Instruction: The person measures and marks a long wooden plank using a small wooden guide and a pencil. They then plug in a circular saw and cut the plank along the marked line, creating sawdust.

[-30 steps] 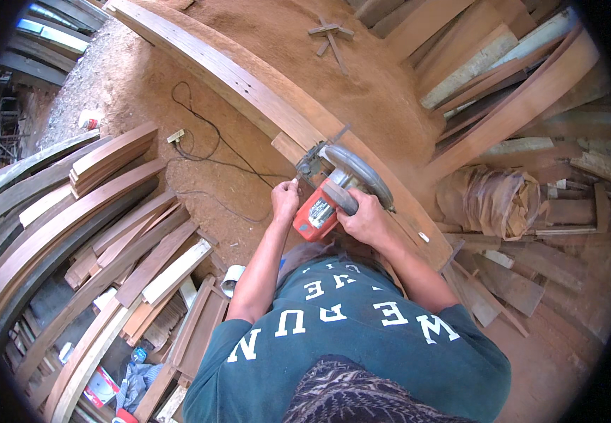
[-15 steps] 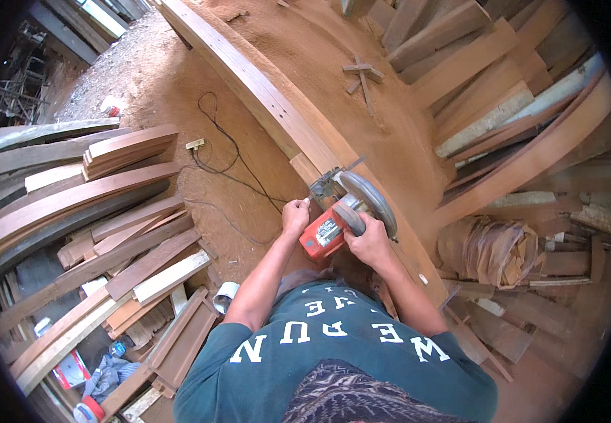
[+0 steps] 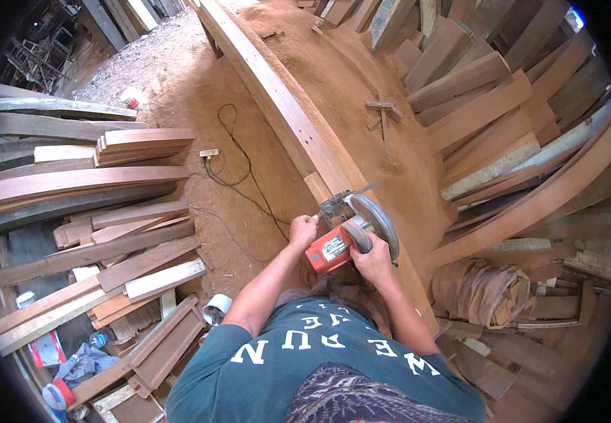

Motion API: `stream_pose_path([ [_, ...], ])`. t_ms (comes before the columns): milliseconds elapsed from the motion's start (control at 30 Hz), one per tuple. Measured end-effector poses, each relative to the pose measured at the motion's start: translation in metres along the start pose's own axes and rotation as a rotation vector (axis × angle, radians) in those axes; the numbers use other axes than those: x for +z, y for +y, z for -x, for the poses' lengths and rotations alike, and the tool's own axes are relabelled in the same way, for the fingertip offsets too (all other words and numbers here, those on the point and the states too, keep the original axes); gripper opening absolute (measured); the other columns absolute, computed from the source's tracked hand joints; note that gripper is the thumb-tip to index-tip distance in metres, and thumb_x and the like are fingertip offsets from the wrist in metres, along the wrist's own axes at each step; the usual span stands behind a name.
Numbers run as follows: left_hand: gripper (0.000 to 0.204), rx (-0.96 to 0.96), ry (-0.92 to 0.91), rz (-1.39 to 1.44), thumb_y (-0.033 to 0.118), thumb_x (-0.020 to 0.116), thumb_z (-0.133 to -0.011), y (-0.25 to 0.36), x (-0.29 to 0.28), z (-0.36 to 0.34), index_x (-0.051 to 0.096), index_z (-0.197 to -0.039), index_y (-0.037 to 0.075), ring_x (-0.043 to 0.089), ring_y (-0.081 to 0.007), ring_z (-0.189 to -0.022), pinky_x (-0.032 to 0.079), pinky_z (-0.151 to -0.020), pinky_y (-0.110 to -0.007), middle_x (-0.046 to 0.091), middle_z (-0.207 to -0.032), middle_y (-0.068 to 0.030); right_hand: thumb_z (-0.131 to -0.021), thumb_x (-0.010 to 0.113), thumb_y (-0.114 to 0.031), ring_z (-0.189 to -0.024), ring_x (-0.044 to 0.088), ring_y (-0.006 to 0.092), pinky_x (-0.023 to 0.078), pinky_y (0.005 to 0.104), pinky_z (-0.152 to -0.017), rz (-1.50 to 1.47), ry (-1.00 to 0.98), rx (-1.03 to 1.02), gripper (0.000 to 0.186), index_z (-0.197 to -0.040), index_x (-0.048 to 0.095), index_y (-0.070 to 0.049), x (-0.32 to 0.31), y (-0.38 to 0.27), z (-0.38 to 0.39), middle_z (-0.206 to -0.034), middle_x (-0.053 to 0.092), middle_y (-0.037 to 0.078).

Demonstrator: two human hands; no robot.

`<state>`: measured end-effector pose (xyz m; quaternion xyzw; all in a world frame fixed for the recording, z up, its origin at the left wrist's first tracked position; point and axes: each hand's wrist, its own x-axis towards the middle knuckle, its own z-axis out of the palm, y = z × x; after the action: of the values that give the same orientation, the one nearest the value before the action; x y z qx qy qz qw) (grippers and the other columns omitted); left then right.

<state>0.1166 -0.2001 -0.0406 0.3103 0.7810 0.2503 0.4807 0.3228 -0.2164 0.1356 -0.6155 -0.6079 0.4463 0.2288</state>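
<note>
A circular saw with a red motor housing (image 3: 329,250) and a grey blade guard (image 3: 377,217) rests on a long wooden beam (image 3: 292,116). Wrapped around its dark rear handle (image 3: 357,238), my right hand (image 3: 370,262) is closed. My left hand (image 3: 303,230) is closed in a pinch beside the saw's base, left of the beam. What its fingertips hold, if anything, is too small to make out. A short wood piece (image 3: 316,187) lies against the beam's left side, just ahead of the saw. The guard and housing hide the blade.
Black cables (image 3: 250,176) and a pale power strip (image 3: 209,153) lie on the sawdust-covered ground to the left. Stacked boards (image 3: 80,183) crowd the left side, more planks (image 3: 489,92) the right. A wooden cross-shaped piece (image 3: 384,109) lies beyond the beam. A wrapped bundle (image 3: 480,292) sits at right.
The view has shifted, so the surroundings appear lower and farther right. Both hands keep about the same hold and place at the saw, which stays near the short wood piece.
</note>
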Motion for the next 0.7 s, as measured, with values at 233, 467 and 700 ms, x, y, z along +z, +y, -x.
stream_pose_path([
  [233, 0.041, 0.062, 0.055, -0.033, 0.038, 0.066, -0.097, -0.007, -0.001, -0.014, 0.075, -0.084, 0.001, 0.068, -0.0229, -0.069, 0.052, -0.068, -0.042, 0.073, -0.075, -0.0128, -0.084, 0.075, -0.018, -0.097, 0.074, 0.0404, 0.058, 0.0442, -0.084, 0.031, -0.005, 0.0, 0.034, -0.111, 0.071, 0.002, 0.005, -0.006, -0.011, -0.097, 0.073, 0.029],
  [467, 0.039, -0.002, 0.009, -0.037, 0.039, 0.065, -0.096, 0.005, -0.013, -0.021, 0.076, -0.087, 0.002, 0.073, -0.0337, -0.088, 0.054, -0.079, -0.047, 0.075, -0.088, -0.0208, -0.083, 0.075, -0.018, -0.094, 0.074, 0.0401, 0.057, 0.044, -0.081, 0.028, -0.002, -0.018, 0.033, -0.11, 0.071, 0.002, 0.01, -0.015, -0.021, -0.094, 0.073, 0.028],
  [700, 0.04, 0.05, 0.011, -0.028, 0.038, 0.065, -0.095, 0.003, -0.018, -0.044, 0.077, -0.087, 0.001, 0.073, -0.0361, -0.086, 0.054, -0.079, -0.047, 0.074, -0.087, -0.0232, -0.084, 0.074, -0.019, -0.094, 0.074, 0.0412, 0.057, 0.0451, -0.08, 0.034, -0.011, -0.017, 0.032, -0.109, 0.072, 0.002, 0.018, -0.017, -0.039, -0.093, 0.073, 0.029],
])
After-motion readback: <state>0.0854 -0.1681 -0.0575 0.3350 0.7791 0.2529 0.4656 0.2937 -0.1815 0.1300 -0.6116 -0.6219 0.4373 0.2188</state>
